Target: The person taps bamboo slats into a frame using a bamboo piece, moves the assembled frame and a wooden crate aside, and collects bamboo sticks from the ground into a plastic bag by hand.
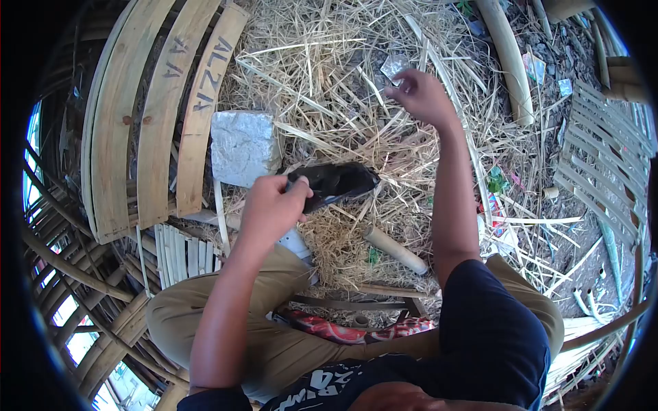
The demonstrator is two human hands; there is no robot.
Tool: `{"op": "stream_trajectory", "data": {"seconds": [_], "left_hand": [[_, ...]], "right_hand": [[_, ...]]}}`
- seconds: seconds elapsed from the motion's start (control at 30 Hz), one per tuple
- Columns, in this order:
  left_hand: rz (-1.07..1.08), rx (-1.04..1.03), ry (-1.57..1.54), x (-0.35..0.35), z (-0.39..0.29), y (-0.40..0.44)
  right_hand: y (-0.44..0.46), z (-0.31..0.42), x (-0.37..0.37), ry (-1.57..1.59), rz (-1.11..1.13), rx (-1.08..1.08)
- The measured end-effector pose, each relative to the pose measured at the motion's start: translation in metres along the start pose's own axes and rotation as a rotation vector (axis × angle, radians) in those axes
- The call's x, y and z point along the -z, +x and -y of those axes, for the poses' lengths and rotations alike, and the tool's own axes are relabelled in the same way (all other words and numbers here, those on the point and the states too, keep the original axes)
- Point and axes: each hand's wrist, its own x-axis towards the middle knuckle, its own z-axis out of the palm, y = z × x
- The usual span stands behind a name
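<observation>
Closest in, movement is bounded by the bent knees (171,308), with a red packet (329,330) lying between them. Past these, a bamboo piece (396,251) rests on the straw (322,82); it could be rolled if brushed by a forearm. The black bag (346,181) is held over the straw by the left hand (271,209), its left end pinched between thumb and fingers. Because only that end is gripped, the other could sag and any contents be spilled; whether anything is inside cannot be told. The block (243,147) stands just beside the bag, so its edge could snag the bag if swung that way. Farther out, the right hand (421,99) is raised well apart from the bag, fingers curled toward the thumb; whether anything is pinched cannot be told. Room is offered above the straw between the hands, limited by the planks (199,116) on the left and the pole (508,65) on the right.
</observation>
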Motion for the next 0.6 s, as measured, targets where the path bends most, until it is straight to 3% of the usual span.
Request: {"op": "stream_trajectory", "data": {"seconds": [0.03,0.1,0.13,0.2,0.33,0.47,0.57,0.6], "left_hand": [[0.025,-0.013,0.028,-0.004,0.004,-0.001],[0.061,-0.028,0.054,-0.009,0.006,-0.004],[0.07,-0.029,0.051,-0.009,0.005,-0.004],[0.084,-0.034,0.041,-0.009,0.004,-0.004],[0.076,-0.046,0.0,-0.008,0.003,-0.003],[0.106,-0.01,0.013,-0.009,-0.003,-0.006],[0.125,-0.024,0.006,-0.01,-0.002,-0.007],[0.125,-0.022,0.006,-0.01,-0.003,-0.008]], "right_hand": [[0.023,-0.016,-0.013,-0.173,-0.276,0.024],[0.058,-0.039,-0.055,-0.28,-0.282,0.043],[0.057,-0.04,-0.074,-0.569,-0.238,0.063],[0.061,-0.042,-0.113,-0.674,-0.033,0.03],[0.024,-0.025,-0.152,-0.549,0.12,0.091],[0.007,-0.008,-0.141,-0.447,0.209,0.031],[0.016,-0.012,-0.123,-0.433,0.287,0.103],[0.017,-0.012,-0.121,-0.417,0.267,0.216]]}}
